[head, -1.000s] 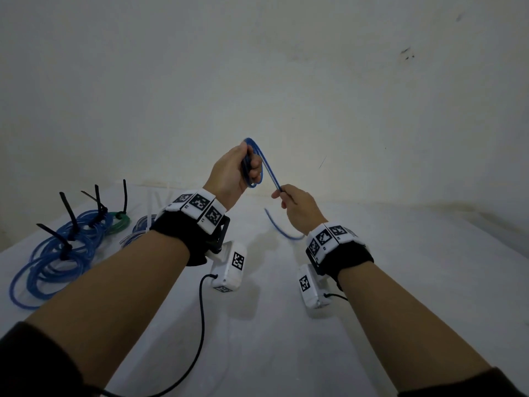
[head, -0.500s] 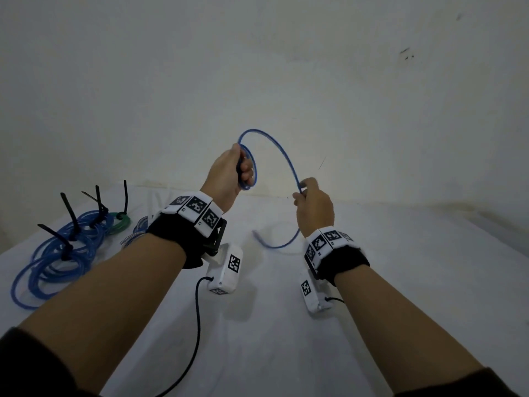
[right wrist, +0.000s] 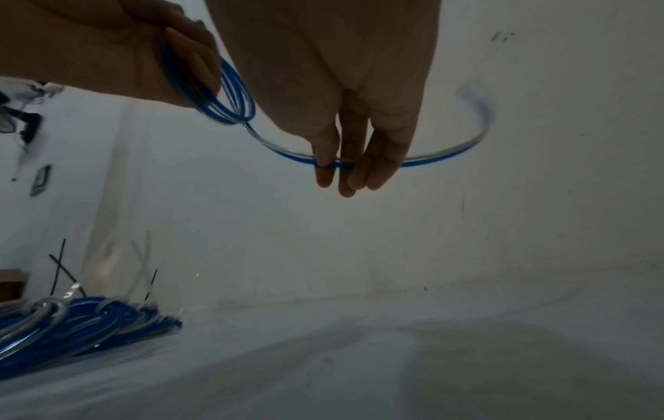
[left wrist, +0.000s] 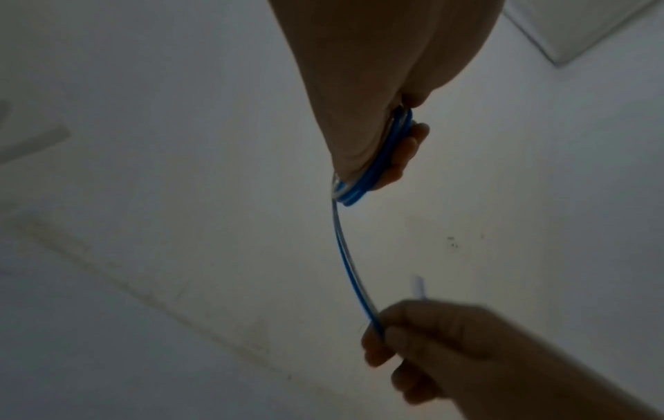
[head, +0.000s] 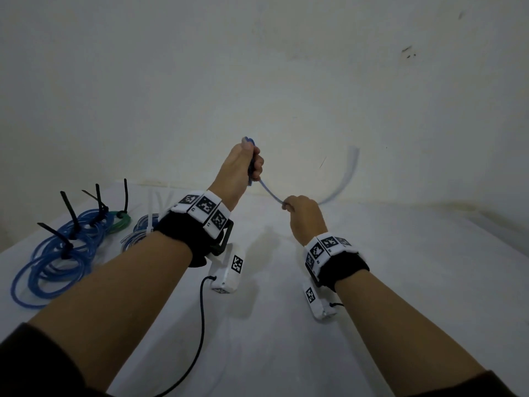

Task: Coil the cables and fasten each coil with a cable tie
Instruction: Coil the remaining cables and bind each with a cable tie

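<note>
A thin blue cable (head: 270,193) is held in the air between both hands above the white table (head: 400,282). My left hand (head: 246,164) grips a small coil of its loops (left wrist: 377,164), seen in the right wrist view as several blue rings (right wrist: 233,99). My right hand (head: 300,213) pinches the free strand (right wrist: 334,164) between thumb and fingers, lower and to the right. The loose tail (head: 347,173) swings up to the right, blurred (right wrist: 474,122).
Several blue coils (head: 57,250) fastened with black cable ties (head: 70,210) lie at the table's left, with a green coil (head: 121,222) and a white-tied coil (head: 143,224) beside them. A plain wall (head: 286,81) stands behind the table.
The wide arc between the hands has been drawn into a short straight strand. My right hand dropped lower, and the cable's tail, which hung below it, has flicked up to the right.
</note>
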Demonstrator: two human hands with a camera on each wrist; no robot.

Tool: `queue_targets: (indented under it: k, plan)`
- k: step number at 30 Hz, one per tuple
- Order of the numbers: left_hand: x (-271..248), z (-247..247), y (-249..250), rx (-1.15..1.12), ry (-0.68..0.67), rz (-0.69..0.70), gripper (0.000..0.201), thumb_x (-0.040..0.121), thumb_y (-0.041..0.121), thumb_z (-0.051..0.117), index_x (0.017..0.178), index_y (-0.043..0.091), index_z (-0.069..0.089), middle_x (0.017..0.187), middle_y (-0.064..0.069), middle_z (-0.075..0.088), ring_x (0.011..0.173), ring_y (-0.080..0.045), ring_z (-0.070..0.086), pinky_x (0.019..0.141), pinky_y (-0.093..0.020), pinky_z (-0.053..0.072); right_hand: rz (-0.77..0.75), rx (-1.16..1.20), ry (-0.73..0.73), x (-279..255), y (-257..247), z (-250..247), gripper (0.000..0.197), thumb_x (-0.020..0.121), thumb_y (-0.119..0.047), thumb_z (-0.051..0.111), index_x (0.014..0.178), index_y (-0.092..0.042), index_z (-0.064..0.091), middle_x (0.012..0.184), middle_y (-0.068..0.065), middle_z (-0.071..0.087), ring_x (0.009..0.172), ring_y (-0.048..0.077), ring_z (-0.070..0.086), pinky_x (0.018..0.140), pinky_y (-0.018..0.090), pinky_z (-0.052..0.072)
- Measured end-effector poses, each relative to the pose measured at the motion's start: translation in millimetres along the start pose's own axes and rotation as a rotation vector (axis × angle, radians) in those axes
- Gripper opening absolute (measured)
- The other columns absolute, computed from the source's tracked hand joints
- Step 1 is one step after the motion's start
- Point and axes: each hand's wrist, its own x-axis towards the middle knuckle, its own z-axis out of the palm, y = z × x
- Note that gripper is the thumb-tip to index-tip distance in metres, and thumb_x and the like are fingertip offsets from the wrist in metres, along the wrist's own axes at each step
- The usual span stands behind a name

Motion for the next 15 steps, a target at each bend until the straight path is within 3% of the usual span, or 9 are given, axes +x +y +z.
queue_targets:
  k: [4, 8, 12, 15]
  plan:
    - [-2.3, -1.3, -15.9, 0.415, 0.03, 0.173, 0.02, 0.102, 0.019, 0.029, 0.087, 0.01, 0.039, 0.07, 0.001, 0.044, 0.06, -0.013, 0.04, 0.063, -0.024, 0.037, -0.222, 0.027, 0.094, -3.8, -13.1, 2.7, 0.019, 0.084, 0.007, 0.049, 0.087, 0.002, 0.067, 0.084, 0.023, 0.059, 0.078, 0.039, 0.056, 0.07, 0.044, 0.047]
    - [-1.8, -6.7, -29.7, 0.661, -0.006, 0.186, 0.016, 0.1, 0.019, 0.032, 0.09, 0.008, 0.039, 0.076, -0.004, 0.05, 0.062, -0.011, 0.043, 0.064, -0.023, 0.036, -0.406, -0.006, 0.122, -7.6, -22.4, -2.9, 0.013, 0.08, 0.0, 0.057, 0.08, 0.0, 0.07, 0.071, 0.018, 0.058, 0.063, 0.036, 0.054, 0.057, 0.038, 0.047]
    - [-0.5, -3.7, -29.8, 0.488, 0.06, 0.098, 0.024, 0.101, 0.021, 0.033, 0.077, 0.018, 0.037, 0.071, 0.0, 0.05, 0.059, -0.012, 0.044, 0.063, -0.025, 0.04, -0.532, -0.12, 0.047, -12.2, -27.9, -6.5, 0.014, 0.074, 0.006, 0.069, 0.083, -0.004, 0.073, 0.067, 0.013, 0.056, 0.06, 0.031, 0.054, 0.051, 0.032, 0.044]
    - [1.9, -4.2, -25.2, 0.476, 0.132, 0.075, 0.024, 0.101, 0.024, 0.034, 0.079, 0.014, 0.037, 0.067, 0.002, 0.048, 0.057, -0.011, 0.044, 0.061, -0.023, 0.037, -0.558, -0.142, 0.106, -12.3, -33.7, -12.9, 0.014, 0.077, -0.002, 0.064, 0.084, -0.01, 0.073, 0.068, 0.01, 0.058, 0.057, 0.03, 0.054, 0.049, 0.032, 0.044]
